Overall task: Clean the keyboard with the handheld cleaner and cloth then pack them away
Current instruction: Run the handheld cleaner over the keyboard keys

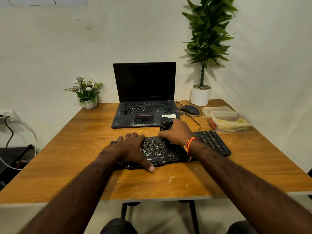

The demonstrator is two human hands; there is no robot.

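The right hand (175, 132) wraps its fingers around a small black handheld cleaner (165, 125), which stands almost straight up with its bottom end down on the keys. Under that grip lies the long black keyboard (212, 143), dusty with pale specks, stretching left to right across the wooden table (67, 166). To the left of the grip, the left hand (133, 147) lies flat on the keyboard with fingers spread.

Worktop (70, 149) was warm wood-grain, smooth, slightly glossy. Keyboard (212, 142) black plastic, dusty sheen. Handheld cleaner (165, 124) matt black plastic. Containers (226, 115) clear plastic; cloth (236, 123) yellow fabric.
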